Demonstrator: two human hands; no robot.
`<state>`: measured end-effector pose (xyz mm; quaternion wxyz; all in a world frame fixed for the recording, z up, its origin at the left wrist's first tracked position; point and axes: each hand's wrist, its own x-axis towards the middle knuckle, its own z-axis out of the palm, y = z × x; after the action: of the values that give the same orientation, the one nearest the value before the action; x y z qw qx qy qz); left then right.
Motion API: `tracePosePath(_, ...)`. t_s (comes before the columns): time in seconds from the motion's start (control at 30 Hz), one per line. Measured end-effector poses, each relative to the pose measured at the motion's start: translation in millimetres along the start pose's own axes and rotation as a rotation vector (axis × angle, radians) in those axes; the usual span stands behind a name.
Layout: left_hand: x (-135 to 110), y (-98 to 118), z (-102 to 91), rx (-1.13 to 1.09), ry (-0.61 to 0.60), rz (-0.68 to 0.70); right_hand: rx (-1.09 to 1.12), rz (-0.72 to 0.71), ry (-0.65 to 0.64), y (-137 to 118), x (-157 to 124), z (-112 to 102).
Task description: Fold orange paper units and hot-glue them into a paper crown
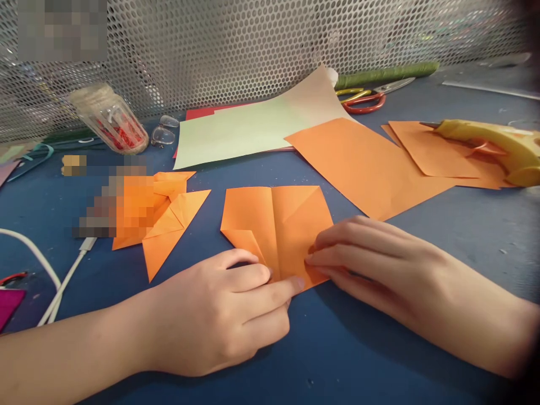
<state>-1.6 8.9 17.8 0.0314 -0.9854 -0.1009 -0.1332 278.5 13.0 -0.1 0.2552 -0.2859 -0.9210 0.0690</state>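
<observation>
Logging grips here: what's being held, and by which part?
The creased orange sheet: the left hand holds its near edge, the right hand its right side.

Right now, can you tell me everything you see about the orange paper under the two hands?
The orange paper looks thin and matte. A crease runs down its middle, and a slanting one marks the upper right corner. Its lower left part is turned inward toward the middle crease. It lies on the blue table. The left hand touches it near the bottom; the right hand's fingertips touch its right side.
</observation>
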Motion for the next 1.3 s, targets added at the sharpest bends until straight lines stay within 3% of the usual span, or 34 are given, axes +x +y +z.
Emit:
tracePosePath(0.1, 0, 0, 0.4, 0.003, 0.004, -0.007, -0.126, -0.065, 0.019, 0, -2, 2)
tracePosePath(0.23, 1, 1, 0.1, 0.004, 0.010, -0.005, -0.171, -0.003, 0.069, -5, 2, 4)
tracePosePath(0.47, 1, 1, 0.1, -0.002, 0.016, -0.016, -0.036, 0.069, -0.011, -1, 5, 2)
tracePosePath(0.63, -4, 2, 5.0, -0.092, 0.128, -0.090, 0.072, 0.212, 0.004, 17, -3, -2)
tracePosePath(0.73, -6, 4, 7.2, -0.096, 0.214, -0.131, 0.052, 0.150, 0.009, 21, -6, -11)
tracePosePath(0.83, -7, 5, 7.7, -0.087, 0.238, -0.153, 0.095, -0.029, 0.006, 21, -5, -18)
tracePosePath(1.0, -6, 4, 7.5, -0.115, 0.235, -0.152, 0.053, -0.226, -0.101, 23, 2, -12)
tracePosePath(1.1, -4, 3, 7.1, -0.144, 0.224, -0.158, 0.053, -0.221, -0.148, 27, 5, -7)
tracePosePath(1.3, -4, 5, 8.2, -0.231, 0.196, -0.052, 0.209, -0.045, -0.149, 17, 11, -4)
